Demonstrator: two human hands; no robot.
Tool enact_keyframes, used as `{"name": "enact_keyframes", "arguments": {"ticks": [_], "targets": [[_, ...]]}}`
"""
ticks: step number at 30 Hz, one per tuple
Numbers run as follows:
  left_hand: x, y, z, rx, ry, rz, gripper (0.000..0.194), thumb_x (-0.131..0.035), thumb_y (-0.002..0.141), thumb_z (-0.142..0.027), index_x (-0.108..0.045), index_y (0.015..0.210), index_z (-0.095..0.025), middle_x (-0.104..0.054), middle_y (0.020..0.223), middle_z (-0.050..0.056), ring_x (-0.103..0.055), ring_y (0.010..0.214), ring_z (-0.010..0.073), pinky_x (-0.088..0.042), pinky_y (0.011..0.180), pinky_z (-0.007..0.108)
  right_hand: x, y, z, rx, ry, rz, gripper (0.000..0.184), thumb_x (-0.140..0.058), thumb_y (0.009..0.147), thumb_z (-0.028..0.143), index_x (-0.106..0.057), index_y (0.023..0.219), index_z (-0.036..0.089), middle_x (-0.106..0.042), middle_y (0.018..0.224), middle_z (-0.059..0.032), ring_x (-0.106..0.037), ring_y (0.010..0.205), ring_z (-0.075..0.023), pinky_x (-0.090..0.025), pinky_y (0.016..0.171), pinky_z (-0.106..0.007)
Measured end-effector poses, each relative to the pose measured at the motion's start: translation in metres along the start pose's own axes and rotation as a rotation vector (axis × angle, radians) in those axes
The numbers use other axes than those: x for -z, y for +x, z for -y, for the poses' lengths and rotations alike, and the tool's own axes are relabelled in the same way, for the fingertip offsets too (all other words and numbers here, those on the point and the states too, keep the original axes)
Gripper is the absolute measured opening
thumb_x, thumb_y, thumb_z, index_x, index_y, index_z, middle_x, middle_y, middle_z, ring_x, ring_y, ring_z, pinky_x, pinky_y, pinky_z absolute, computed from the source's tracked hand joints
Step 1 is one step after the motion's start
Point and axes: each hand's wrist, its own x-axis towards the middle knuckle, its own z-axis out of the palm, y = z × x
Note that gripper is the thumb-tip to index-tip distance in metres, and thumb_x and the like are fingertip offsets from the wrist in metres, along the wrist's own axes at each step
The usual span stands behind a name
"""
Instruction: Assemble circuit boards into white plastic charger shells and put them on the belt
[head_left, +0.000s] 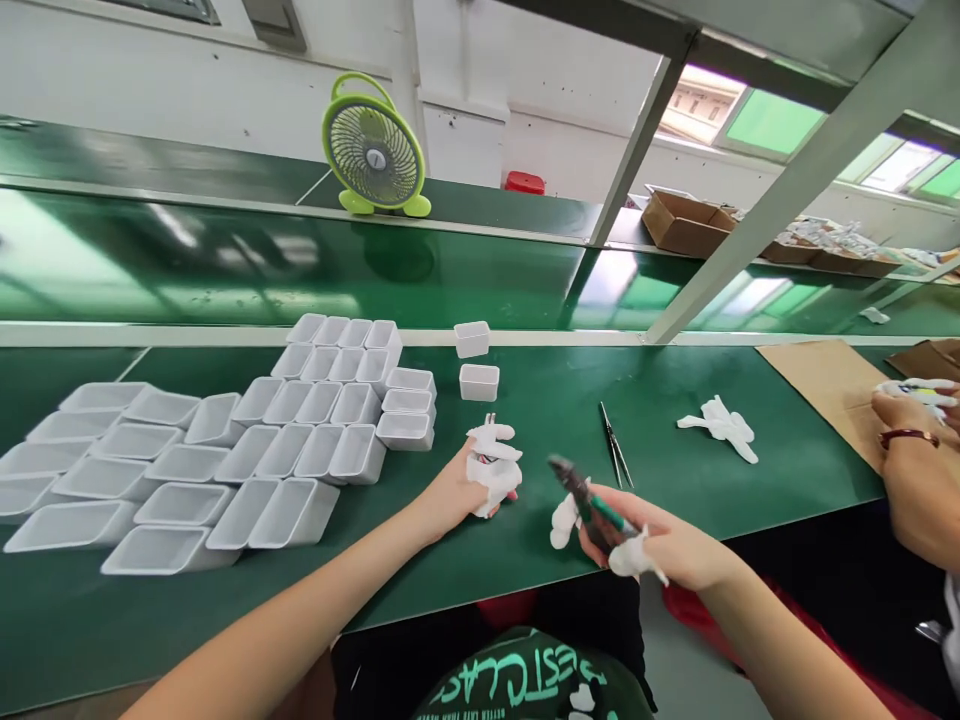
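My left hand (pixel 491 480), its fingers wrapped in white coverings, is closed around a small part with two short prongs (pixel 490 420) standing up beyond the fingers. Most of that part is hidden, so its kind does not show. Green-handled pliers (pixel 600 505) are gripped in my right hand (pixel 652 535), which also has white coverings on some fingers. The pliers' dark jaws point up and left towards my left hand, apart from it. A pair of metal tweezers (pixel 615 447) lies on the green table just beyond my right hand.
Many white plastic boxes (pixel 285 450) stand in rows at left; two more boxes (pixel 480 382) stand beyond my left hand. A crumpled white finger covering (pixel 721 428) and cardboard (pixel 832 395) lie at right, near another person's hand (pixel 911 430). A green fan (pixel 375 150) stands behind.
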Motion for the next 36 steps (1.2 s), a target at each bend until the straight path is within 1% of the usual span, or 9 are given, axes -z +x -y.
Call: {"name": "enact_keyframes", "arguments": {"ticks": [4, 9, 15, 22, 24, 26, 29, 33, 36], "targets": [[-0.007, -0.010, -0.006, 0.010, 0.139, 0.063, 0.054, -0.083, 0.060, -0.017, -0.058, 0.107, -0.020, -0.065, 0.079, -0.003, -0.059, 0.063, 0.0116, -0.051, 0.058, 0.024, -0.005, -0.003, 0.024, -0.087, -0.416, -0.018, 0.040, -0.054, 0.062, 0.008, -0.064, 0.097, 0.023, -0.056, 0.086, 0.0008, -0.050, 0.072, -0.0142, -0.039, 0.057, -0.023], [-0.013, -0.021, -0.013, 0.040, 0.363, 0.206, 0.032, -0.074, 0.071, -0.018, -0.061, 0.100, -0.023, -0.057, 0.074, -0.007, -0.053, 0.043, 0.0092, -0.048, 0.043, 0.025, -0.001, -0.009, 0.045, -0.082, -0.759, -0.110, 0.031, -0.051, 0.064, 0.007, -0.059, 0.089, 0.022, -0.054, 0.080, 0.0020, -0.048, 0.067, -0.0140, -0.037, 0.056, -0.024], [-0.013, -0.021, -0.006, -0.106, 0.585, 0.195, 0.032, -0.074, 0.070, -0.023, -0.066, 0.100, -0.020, -0.063, 0.076, -0.002, -0.058, 0.061, 0.0139, -0.049, 0.054, 0.025, 0.004, -0.015, 0.066, -0.062, -0.845, -0.108, 0.030, -0.053, 0.066, 0.007, -0.062, 0.090, 0.022, -0.060, 0.080, 0.0005, -0.052, 0.068, -0.0156, -0.037, 0.055, -0.024], [-0.010, -0.019, -0.005, -0.075, 0.519, 0.070, 0.037, -0.077, 0.071, -0.033, -0.058, 0.101, -0.023, -0.057, 0.079, -0.004, -0.053, 0.054, 0.0113, -0.050, 0.052, 0.026, 0.002, -0.035, 0.076, -0.174, -0.696, 0.062, 0.015, -0.063, 0.074, 0.011, -0.063, 0.085, 0.022, -0.054, 0.068, 0.0039, -0.044, 0.057, -0.0115, -0.033, 0.049, -0.024], [-0.009, -0.019, -0.004, -0.157, 0.552, 0.047, 0.042, -0.080, 0.067, -0.035, -0.058, 0.100, -0.023, -0.058, 0.084, -0.002, -0.057, 0.064, 0.0146, -0.052, 0.058, 0.028, -0.001, -0.031, 0.066, -0.184, -0.523, 0.032, 0.011, -0.068, 0.076, 0.018, -0.063, 0.086, 0.021, -0.057, 0.074, 0.0028, -0.048, 0.062, -0.0120, -0.036, 0.054, -0.025], [-0.009, -0.020, -0.002, -0.243, 0.626, 0.020, 0.049, -0.082, 0.064, -0.037, -0.057, 0.104, -0.023, -0.061, 0.091, 0.001, -0.062, 0.077, 0.0193, -0.055, 0.068, 0.032, -0.004, -0.023, 0.051, -0.140, -0.284, -0.093, 0.019, -0.069, 0.081, 0.030, -0.063, 0.096, 0.021, -0.061, 0.082, 0.0011, -0.052, 0.070, -0.0134, -0.040, 0.062, -0.026], [-0.005, -0.019, 0.006, -0.420, 0.817, -0.015, 0.050, -0.075, 0.073, -0.031, -0.053, 0.117, -0.024, -0.064, 0.100, 0.004, -0.065, 0.085, 0.0213, -0.056, 0.077, 0.035, -0.009, -0.007, 0.026, -0.048, 0.004, -0.218, 0.031, -0.072, 0.081, 0.043, -0.058, 0.098, 0.021, -0.062, 0.077, 0.0015, -0.051, 0.070, -0.0141, -0.037, 0.067, -0.029], [0.002, -0.013, 0.015, -0.855, 1.091, -0.095, 0.042, -0.059, 0.081, -0.017, -0.050, 0.123, -0.021, -0.066, 0.103, 0.008, -0.066, 0.089, 0.0233, -0.056, 0.077, 0.035, -0.017, 0.006, 0.003, 0.056, 0.133, -0.167, 0.042, -0.080, 0.075, 0.049, -0.056, 0.094, 0.020, -0.059, 0.071, 0.0031, -0.046, 0.066, -0.0122, -0.033, 0.066, -0.028], [0.006, -0.008, 0.017, -1.021, 1.129, -0.160, 0.038, -0.057, 0.087, -0.019, -0.050, 0.125, -0.020, -0.065, 0.098, 0.007, -0.065, 0.088, 0.0244, -0.056, 0.081, 0.039, -0.025, 0.004, -0.001, 0.140, 0.110, -0.074, 0.040, -0.078, 0.079, 0.049, -0.058, 0.097, 0.020, -0.056, 0.075, 0.0034, -0.041, 0.063, -0.0102, -0.033, 0.060, -0.026]]}}
